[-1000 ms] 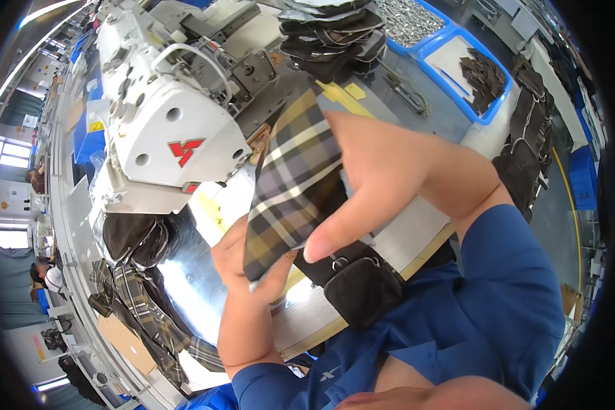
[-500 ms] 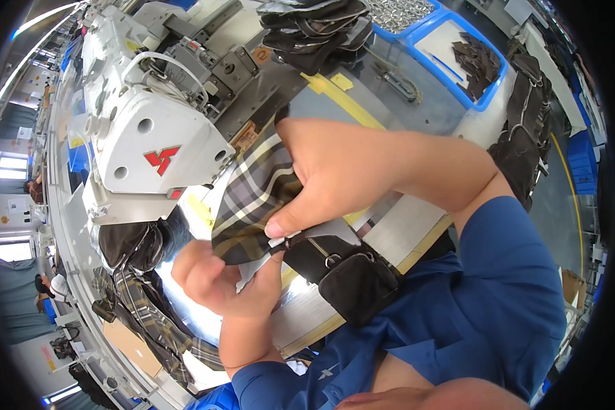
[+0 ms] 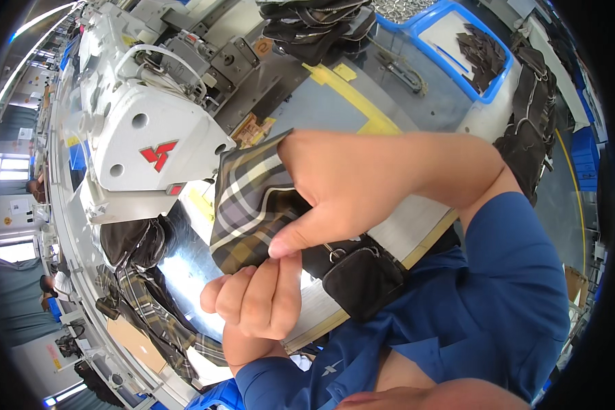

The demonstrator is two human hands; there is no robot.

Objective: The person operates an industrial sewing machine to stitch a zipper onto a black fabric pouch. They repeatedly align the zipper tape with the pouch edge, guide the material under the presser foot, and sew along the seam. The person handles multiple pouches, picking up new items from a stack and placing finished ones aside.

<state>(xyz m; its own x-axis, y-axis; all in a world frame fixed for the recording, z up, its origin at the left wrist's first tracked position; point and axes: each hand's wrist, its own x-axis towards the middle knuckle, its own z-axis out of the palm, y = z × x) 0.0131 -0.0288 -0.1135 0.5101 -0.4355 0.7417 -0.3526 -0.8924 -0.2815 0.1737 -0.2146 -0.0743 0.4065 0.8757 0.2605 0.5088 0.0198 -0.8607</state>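
1. Head view, R hand (image 3: 345, 178): in from the R, back of hand up, fingers closed on the plaid cloth (image 3: 249, 198). Thumb bent over cloth's near edge, tip pressing; other fingers mostly hidden behind hand/cloth.
2. L hand (image 3: 260, 294): just below cloth's near edge, fingers curled in tight, no gaps btwn them. Index side touches R thumb tip. Can't tell what, if anything, they pinch: fingertips hidden.
3. Plaid cloth: olive/grey w/ white lines, bent, R part under R hand. Sits btwn sewing machine & person's body, above the table (image 3: 427, 109); can't tell if it touches.
4. Black pouch (image 3: 363, 283): small, w/ metal ring (image 3: 337, 255) near its top; lies at table edge, just beside both hands, neither visibly gripping it.
5. White sewing machine (image 3: 160, 140): L of cloth, head end near it.
6. Further back: stack of dark zipped pieces (image 3: 314, 34); blue-rimmed tray (image 3: 486, 96) w/ dark strips (image 3: 484, 58); yellow tape (image 3: 359, 106) on table.
7. Far L: more plaid pieces (image 3: 150, 304) by a dark bundle (image 3: 130, 242).
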